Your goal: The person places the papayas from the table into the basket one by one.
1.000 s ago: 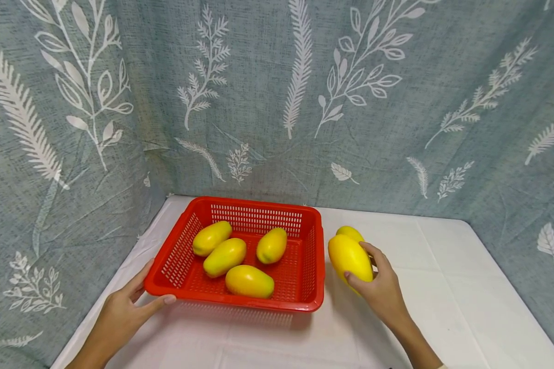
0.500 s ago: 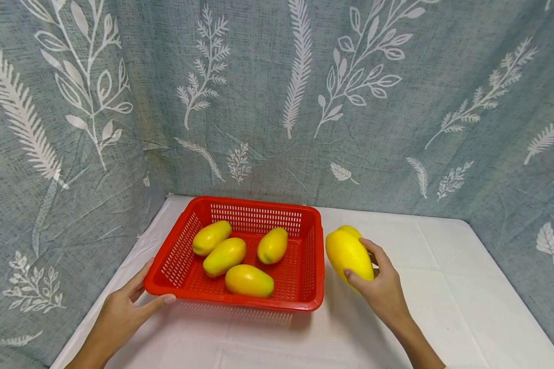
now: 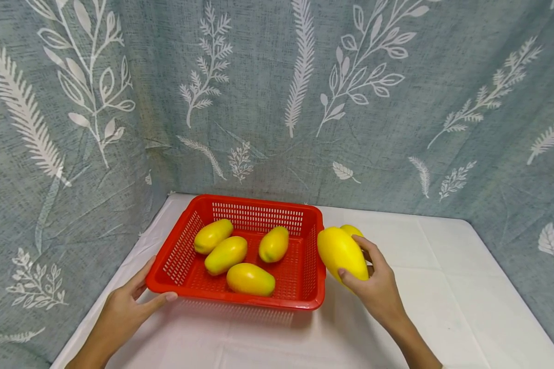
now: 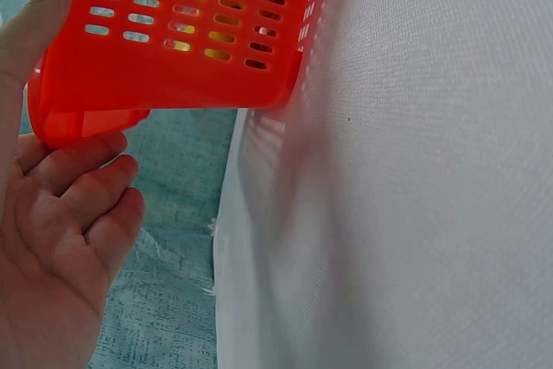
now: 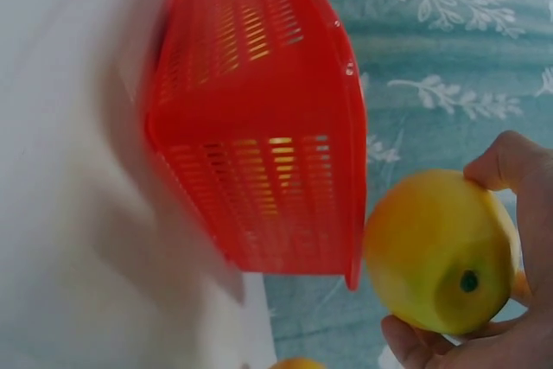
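A red plastic basket [image 3: 277, 303] with slotted walls stands on the table, with several yellow mangoes [image 3: 250, 280] lying inside. At its front left corner my left hand [image 3: 122, 312] grips the rim, thumb on top and fingertips underneath in the left wrist view. My right hand [image 3: 379, 287] holds another mango [image 3: 341, 253] between thumb and fingers, just outside the basket's right wall at about rim height. The right wrist view shows this mango [image 5: 432, 248] end-on, with a dark green stem spot. Behind it, one more mango [image 3: 352, 230] is mostly hidden.
A white cloth [image 3: 443, 297] covers the table. Blue-grey curtains [image 3: 268, 92] with white leaf prints hang behind the table and along both sides. The basket sits close to the back edge, left of the middle.
My right hand has carried its mango left, up to the basket's right rim, uncovering more of the mango behind it. My left hand keeps its hold on the basket.
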`<act>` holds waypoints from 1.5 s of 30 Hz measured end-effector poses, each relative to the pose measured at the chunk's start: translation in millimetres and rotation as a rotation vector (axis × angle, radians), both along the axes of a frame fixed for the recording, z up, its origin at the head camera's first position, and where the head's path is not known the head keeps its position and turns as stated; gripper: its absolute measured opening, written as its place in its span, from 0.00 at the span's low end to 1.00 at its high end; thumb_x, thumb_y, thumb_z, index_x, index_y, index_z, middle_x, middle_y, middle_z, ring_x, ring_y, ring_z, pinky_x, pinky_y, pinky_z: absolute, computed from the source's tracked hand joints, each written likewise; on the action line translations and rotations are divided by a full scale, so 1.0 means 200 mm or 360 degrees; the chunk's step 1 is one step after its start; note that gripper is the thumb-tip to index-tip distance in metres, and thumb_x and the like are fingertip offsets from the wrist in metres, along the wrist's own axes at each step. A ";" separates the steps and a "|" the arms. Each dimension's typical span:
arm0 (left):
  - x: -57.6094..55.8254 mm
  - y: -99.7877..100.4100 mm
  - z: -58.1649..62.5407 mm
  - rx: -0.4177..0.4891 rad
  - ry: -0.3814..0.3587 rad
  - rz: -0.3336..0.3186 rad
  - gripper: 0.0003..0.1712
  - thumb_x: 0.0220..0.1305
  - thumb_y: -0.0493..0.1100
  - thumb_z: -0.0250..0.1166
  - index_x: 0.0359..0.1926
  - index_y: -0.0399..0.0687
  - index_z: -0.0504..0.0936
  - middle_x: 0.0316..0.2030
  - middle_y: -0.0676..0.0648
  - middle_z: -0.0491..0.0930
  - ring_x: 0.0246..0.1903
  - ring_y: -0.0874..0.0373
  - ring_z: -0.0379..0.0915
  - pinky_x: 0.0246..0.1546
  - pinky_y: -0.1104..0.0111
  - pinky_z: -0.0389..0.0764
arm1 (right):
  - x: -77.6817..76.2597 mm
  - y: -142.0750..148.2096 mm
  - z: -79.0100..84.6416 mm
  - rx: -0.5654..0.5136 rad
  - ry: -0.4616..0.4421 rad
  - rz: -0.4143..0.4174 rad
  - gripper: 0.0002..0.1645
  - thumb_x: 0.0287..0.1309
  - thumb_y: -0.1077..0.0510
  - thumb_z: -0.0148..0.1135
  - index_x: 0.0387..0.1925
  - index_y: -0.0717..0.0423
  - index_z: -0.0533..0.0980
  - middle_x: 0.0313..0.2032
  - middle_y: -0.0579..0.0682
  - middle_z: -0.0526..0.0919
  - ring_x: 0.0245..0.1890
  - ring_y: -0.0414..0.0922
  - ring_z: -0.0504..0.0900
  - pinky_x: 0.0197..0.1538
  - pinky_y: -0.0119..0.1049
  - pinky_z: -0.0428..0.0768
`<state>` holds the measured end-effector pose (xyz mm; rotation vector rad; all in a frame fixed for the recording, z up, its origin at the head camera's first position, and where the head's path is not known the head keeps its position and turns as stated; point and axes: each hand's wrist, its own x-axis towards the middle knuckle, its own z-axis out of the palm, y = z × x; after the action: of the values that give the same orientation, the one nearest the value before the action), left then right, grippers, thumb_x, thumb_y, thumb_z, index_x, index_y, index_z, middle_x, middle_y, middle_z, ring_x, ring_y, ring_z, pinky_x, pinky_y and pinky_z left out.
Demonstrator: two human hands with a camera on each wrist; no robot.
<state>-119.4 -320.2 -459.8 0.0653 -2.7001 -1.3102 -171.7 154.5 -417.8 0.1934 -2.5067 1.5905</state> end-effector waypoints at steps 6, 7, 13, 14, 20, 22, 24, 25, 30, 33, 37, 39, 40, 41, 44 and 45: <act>0.00 0.00 -0.01 0.0009 0.0073 -0.0014 0.56 0.63 0.50 0.79 0.84 0.47 0.58 0.73 0.32 0.72 0.55 0.97 0.54 0.51 0.96 0.63 | 0.00 -0.04 0.01 -0.0064 0.0029 0.0050 0.41 0.61 0.57 0.75 0.73 0.42 0.70 0.66 0.51 0.76 0.49 0.55 0.82 0.48 0.34 0.87; 0.00 0.00 -0.02 0.0009 0.0077 -0.0015 0.56 0.63 0.50 0.79 0.84 0.47 0.58 0.72 0.32 0.72 0.55 0.97 0.54 0.51 0.96 0.64 | 0.00 -0.05 0.01 -0.0077 0.0027 0.0058 0.41 0.61 0.57 0.75 0.73 0.41 0.70 0.67 0.50 0.76 0.50 0.56 0.82 0.49 0.34 0.87; -0.01 0.00 -0.03 0.0007 0.0070 -0.0004 0.56 0.63 0.51 0.79 0.84 0.48 0.58 0.73 0.32 0.72 0.55 0.97 0.54 0.51 0.96 0.64 | 0.00 -0.12 0.01 -0.0086 -0.0007 0.0094 0.42 0.60 0.56 0.75 0.73 0.38 0.70 0.65 0.52 0.76 0.51 0.55 0.81 0.50 0.36 0.87; -0.01 -0.01 -0.03 0.0006 0.0072 -0.0002 0.56 0.63 0.51 0.79 0.84 0.48 0.58 0.73 0.33 0.72 0.55 0.97 0.54 0.51 0.96 0.63 | 0.00 -0.13 0.01 -0.0089 -0.0010 0.0106 0.42 0.59 0.56 0.75 0.73 0.38 0.70 0.65 0.52 0.76 0.51 0.56 0.81 0.50 0.36 0.87; -0.01 -0.01 -0.04 0.0021 0.0098 -0.0009 0.55 0.63 0.49 0.79 0.84 0.47 0.59 0.73 0.33 0.72 0.55 0.97 0.54 0.51 0.96 0.64 | 0.00 -0.20 0.01 -0.0139 -0.0005 0.0198 0.43 0.58 0.57 0.75 0.74 0.39 0.70 0.64 0.54 0.76 0.48 0.56 0.82 0.49 0.40 0.88; -0.01 -0.01 -0.04 0.0021 0.0102 -0.0008 0.55 0.63 0.49 0.79 0.84 0.46 0.59 0.73 0.33 0.72 0.55 0.97 0.54 0.51 0.95 0.65 | -0.01 -0.23 0.02 -0.0145 -0.0015 0.0225 0.43 0.58 0.56 0.74 0.73 0.39 0.70 0.63 0.53 0.76 0.49 0.56 0.81 0.49 0.40 0.88; -0.01 -0.01 -0.05 0.0022 0.0102 -0.0007 0.56 0.63 0.50 0.79 0.84 0.47 0.58 0.73 0.33 0.72 0.55 0.97 0.54 0.51 0.95 0.65 | -0.01 -0.25 0.02 -0.0151 -0.0019 0.0246 0.43 0.58 0.56 0.75 0.74 0.39 0.69 0.65 0.52 0.75 0.53 0.56 0.80 0.50 0.41 0.87; -0.01 -0.01 -0.05 0.0020 0.0103 -0.0007 0.56 0.63 0.50 0.79 0.84 0.48 0.58 0.72 0.33 0.72 0.55 0.97 0.54 0.51 0.95 0.65 | -0.01 -0.27 0.02 -0.0157 -0.0018 0.0255 0.43 0.58 0.56 0.74 0.74 0.39 0.69 0.66 0.51 0.75 0.54 0.56 0.79 0.51 0.41 0.87; -0.01 -0.01 -0.05 0.0003 0.0061 -0.0006 0.56 0.64 0.52 0.79 0.84 0.50 0.57 0.73 0.34 0.71 0.64 0.85 0.63 0.51 0.96 0.64 | -0.02 -0.32 0.01 -0.0109 0.0053 0.0242 0.44 0.60 0.54 0.76 0.76 0.44 0.68 0.72 0.49 0.72 0.68 0.54 0.74 0.65 0.51 0.83; -0.02 -0.01 -0.05 -0.0021 -0.0012 0.0004 0.58 0.64 0.55 0.78 0.85 0.50 0.55 0.75 0.35 0.70 0.72 0.56 0.69 0.50 0.96 0.62 | -0.02 -0.33 0.01 -0.0068 0.0080 0.0218 0.45 0.62 0.51 0.76 0.77 0.45 0.66 0.75 0.50 0.70 0.74 0.52 0.69 0.71 0.56 0.77; -0.02 -0.01 -0.05 -0.0032 -0.0027 0.0011 0.58 0.64 0.55 0.78 0.85 0.48 0.55 0.75 0.34 0.70 0.70 0.41 0.69 0.49 0.96 0.63 | -0.02 -0.33 0.01 -0.0082 0.0082 0.0222 0.46 0.63 0.50 0.76 0.77 0.46 0.66 0.75 0.50 0.70 0.74 0.50 0.69 0.70 0.54 0.78; -0.02 -0.01 -0.05 -0.0019 -0.0004 0.0010 0.58 0.63 0.54 0.79 0.84 0.48 0.56 0.74 0.35 0.71 0.70 0.56 0.70 0.50 0.95 0.64 | -0.02 -0.32 0.01 -0.0102 0.0085 0.0229 0.45 0.63 0.51 0.76 0.77 0.46 0.66 0.74 0.48 0.71 0.73 0.49 0.70 0.70 0.53 0.78; -0.02 -0.01 -0.05 -0.0017 0.0004 0.0011 0.57 0.63 0.54 0.79 0.84 0.47 0.57 0.74 0.35 0.71 0.69 0.61 0.70 0.50 0.95 0.64 | -0.02 -0.32 0.01 -0.0108 0.0089 0.0231 0.45 0.63 0.51 0.76 0.77 0.46 0.66 0.74 0.48 0.71 0.73 0.49 0.70 0.70 0.53 0.79; -0.02 -0.01 -0.05 -0.0017 0.0009 0.0011 0.57 0.63 0.54 0.79 0.84 0.47 0.57 0.74 0.35 0.71 0.68 0.62 0.70 0.50 0.95 0.64 | -0.02 -0.32 0.00 -0.0116 0.0091 0.0234 0.45 0.63 0.51 0.76 0.77 0.47 0.66 0.73 0.47 0.71 0.73 0.49 0.71 0.70 0.52 0.79; -0.02 -0.01 -0.05 -0.0008 0.0003 0.0010 0.57 0.63 0.53 0.79 0.84 0.46 0.56 0.74 0.34 0.70 0.70 0.58 0.70 0.50 0.95 0.64 | -0.02 -0.31 0.00 -0.0140 0.0094 0.0243 0.44 0.64 0.53 0.76 0.76 0.46 0.66 0.72 0.47 0.72 0.72 0.49 0.71 0.69 0.53 0.79; -0.02 -0.01 -0.05 -0.0009 -0.0004 0.0012 0.58 0.64 0.54 0.78 0.84 0.46 0.56 0.74 0.34 0.70 0.70 0.50 0.70 0.50 0.95 0.64 | -0.02 -0.31 0.00 -0.0145 0.0097 0.0245 0.43 0.64 0.53 0.76 0.76 0.46 0.67 0.72 0.47 0.72 0.72 0.49 0.71 0.69 0.54 0.79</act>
<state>-123.5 -321.7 -470.2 0.0765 -2.7026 -1.3010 -176.5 93.3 -418.3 0.4257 -2.4192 1.7241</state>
